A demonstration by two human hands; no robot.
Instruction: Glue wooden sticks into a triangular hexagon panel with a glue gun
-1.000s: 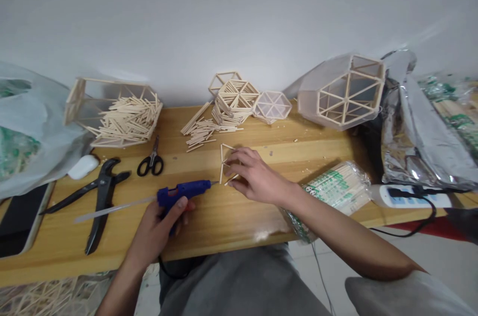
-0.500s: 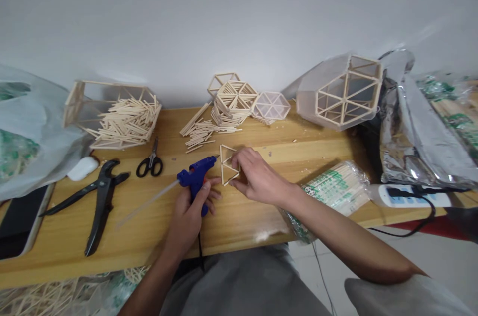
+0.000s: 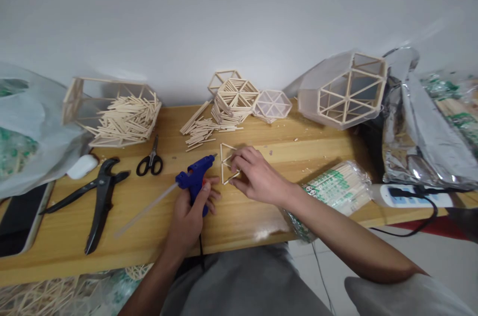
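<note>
My left hand (image 3: 192, 211) is wrapped round the handle of a blue glue gun (image 3: 196, 175), whose nozzle points up and right and has a pale glue stick (image 3: 147, 210) sticking out behind. Just right of the nozzle, a small frame of wooden sticks (image 3: 222, 164) lies on the table. My right hand (image 3: 252, 174) has its fingers closed on the right side of this frame and hides part of it. Behind the frame is a pile of short sticks (image 3: 203, 131), with stacked hexagonal stick frames (image 3: 237, 98) beside it.
Black scissors (image 3: 150, 159), a black cutter (image 3: 102, 206) and a white case (image 3: 82, 166) lie left on the wooden table (image 3: 157, 236). A stick-filled frame (image 3: 127, 116) stands behind them. At right are bagged sticks (image 3: 336, 189), a covered hexagonal frame (image 3: 345, 91) and a power strip (image 3: 416, 197).
The glue gun's nozzle has drawn slightly left, away from the stick frame. My right hand stays at the frame's right side with little movement.
</note>
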